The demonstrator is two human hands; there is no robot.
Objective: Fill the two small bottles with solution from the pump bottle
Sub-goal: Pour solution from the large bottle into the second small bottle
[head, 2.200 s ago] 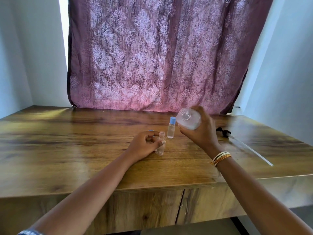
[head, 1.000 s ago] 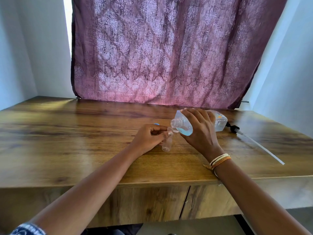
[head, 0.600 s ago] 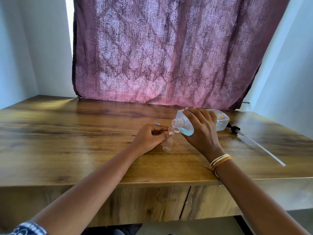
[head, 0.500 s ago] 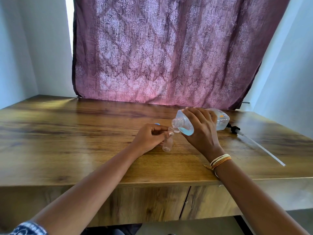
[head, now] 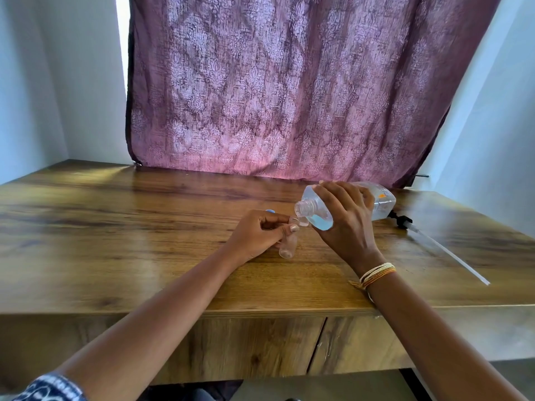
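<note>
From the head view, we judge ourselves midway through the first fill: the small bottle point(head: 288, 246) by the pump bottle point(head: 347, 205) looks nearly empty, and of the second bottle only a blue cap point(head: 269, 211) shows behind our left hand. Our left hand point(head: 257, 237) pinches the small bottle's neck, tilted on the counter point(head: 115, 241), while our right hand point(head: 344, 224) wraps the tipped pump bottle, mouth just above the small opening. The pump point(head: 434, 243) lies right of the pump bottle.
</note>
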